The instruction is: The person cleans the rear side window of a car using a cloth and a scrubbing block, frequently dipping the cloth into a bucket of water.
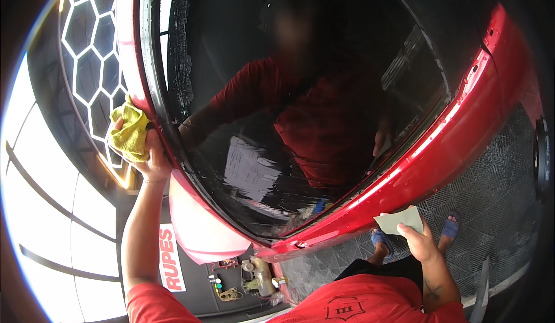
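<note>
My left hand [152, 156] holds a crumpled yellow-green microfiber cloth [132, 130] against the red painted pillar beside the dark glass, at the left. Before me spreads the dark car window glass [329, 119], mirroring my red shirt and arm. In my right hand [418, 236] is a pale grey-green flat sheet or squeegee card [399, 221], pinched between thumb and fingers just off the lower body edge. Water drops dot the red car body panel [451, 136] along the glass. Streaks of moisture show on the glass near its left edge.
An air compressor [261, 275] and a coiled rope or hose [230, 295] lie beyond the car's lower corner. A red-and-white sign [172, 258] hangs on the dark wall. Gridded floor tiles [481, 184] surround my sandalled feet. A tyre [542, 158] shows at the far right.
</note>
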A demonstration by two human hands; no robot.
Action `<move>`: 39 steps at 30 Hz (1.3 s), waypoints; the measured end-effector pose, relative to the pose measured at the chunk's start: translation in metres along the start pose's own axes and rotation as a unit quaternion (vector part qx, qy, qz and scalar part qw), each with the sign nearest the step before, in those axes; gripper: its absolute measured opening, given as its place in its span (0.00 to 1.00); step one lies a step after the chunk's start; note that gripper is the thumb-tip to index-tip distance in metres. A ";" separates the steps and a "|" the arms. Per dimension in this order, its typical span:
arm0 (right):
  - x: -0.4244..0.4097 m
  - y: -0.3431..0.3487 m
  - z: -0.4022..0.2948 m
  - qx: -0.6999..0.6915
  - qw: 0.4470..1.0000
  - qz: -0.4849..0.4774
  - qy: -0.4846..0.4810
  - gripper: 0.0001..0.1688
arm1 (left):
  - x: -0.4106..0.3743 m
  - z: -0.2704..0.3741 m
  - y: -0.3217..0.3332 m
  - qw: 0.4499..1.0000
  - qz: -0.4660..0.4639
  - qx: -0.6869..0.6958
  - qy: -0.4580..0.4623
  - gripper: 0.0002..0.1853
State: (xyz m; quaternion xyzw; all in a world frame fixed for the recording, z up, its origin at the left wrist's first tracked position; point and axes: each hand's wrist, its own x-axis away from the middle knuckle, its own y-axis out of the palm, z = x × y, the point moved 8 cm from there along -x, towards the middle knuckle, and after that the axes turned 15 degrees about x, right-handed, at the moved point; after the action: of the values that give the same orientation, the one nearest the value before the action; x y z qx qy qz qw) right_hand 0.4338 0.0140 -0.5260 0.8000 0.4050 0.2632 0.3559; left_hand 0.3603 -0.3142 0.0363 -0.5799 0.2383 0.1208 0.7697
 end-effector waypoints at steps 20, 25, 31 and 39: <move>-0.024 0.145 -0.296 0.425 0.697 0.062 -0.574 0.28 | -0.012 0.040 0.038 0.998 0.046 -0.005 0.052 0.39; -0.101 0.211 -0.406 0.557 0.315 0.367 -0.675 0.25 | -0.020 0.047 0.038 0.991 0.032 -0.078 0.100 0.37; -0.128 0.322 -0.267 0.719 0.279 0.293 -0.565 0.31 | -0.011 0.052 0.029 0.988 0.076 -0.065 0.121 0.38; -0.132 0.309 -0.298 0.731 0.303 0.356 -0.497 0.36 | -0.013 0.055 0.028 0.989 0.082 -0.028 0.119 0.39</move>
State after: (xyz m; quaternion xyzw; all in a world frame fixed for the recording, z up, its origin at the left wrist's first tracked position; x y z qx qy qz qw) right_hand 0.2945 -0.1192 -0.1203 0.7778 -0.1464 -0.4875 -0.3687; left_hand 0.3490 -0.2521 0.0315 -0.5897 0.3711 0.1202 0.7071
